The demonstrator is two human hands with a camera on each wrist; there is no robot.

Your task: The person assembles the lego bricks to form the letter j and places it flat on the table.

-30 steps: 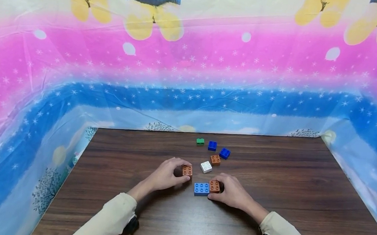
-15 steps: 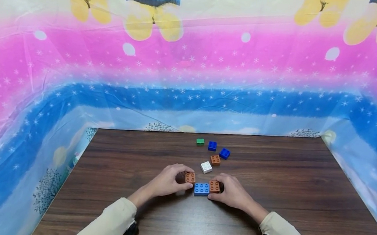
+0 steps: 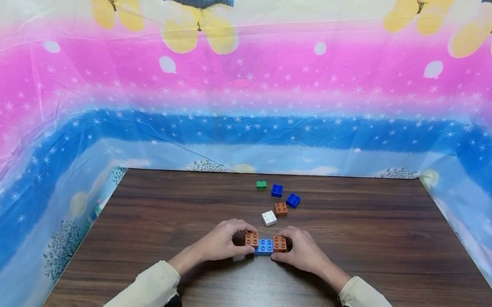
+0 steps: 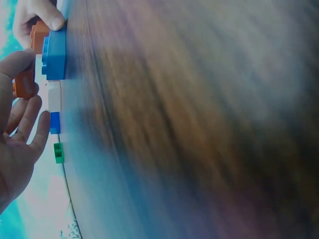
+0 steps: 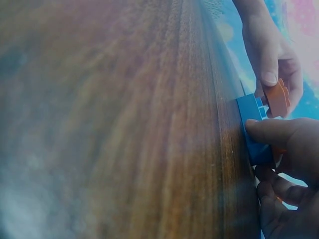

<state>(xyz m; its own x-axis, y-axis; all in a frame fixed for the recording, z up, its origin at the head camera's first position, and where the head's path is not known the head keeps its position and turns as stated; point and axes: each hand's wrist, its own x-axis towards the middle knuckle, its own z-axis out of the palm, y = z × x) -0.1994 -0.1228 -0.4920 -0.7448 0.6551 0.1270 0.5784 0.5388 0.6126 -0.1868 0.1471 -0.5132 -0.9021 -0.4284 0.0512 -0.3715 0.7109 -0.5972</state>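
My left hand (image 3: pixel 223 241) pinches an orange brick (image 3: pixel 251 238) between thumb and fingers, just over the left end of the light blue brick (image 3: pixel 265 246). In the left wrist view, a small gap shows between this orange brick (image 4: pixel 24 83) and the blue brick's studs (image 4: pixel 45 56). At the other end, my right hand (image 3: pixel 305 250) grips the blue brick, which lies on the table with a second orange brick (image 3: pixel 280 243) on top of its right end. The right thumb (image 5: pixel 271 130) presses the blue brick's near side in the right wrist view.
Behind the hands lie a white brick (image 3: pixel 269 218), another orange brick (image 3: pixel 281 209), two dark blue bricks (image 3: pixel 293 200) and a green brick (image 3: pixel 261 185). A patterned cloth (image 3: pixel 248 125) rises behind the brown wooden table (image 3: pixel 345 209) and along its sides.
My left hand has moved right and toward me, carrying its orange brick from beside the blue brick to over its left end. My right hand has stayed in place.
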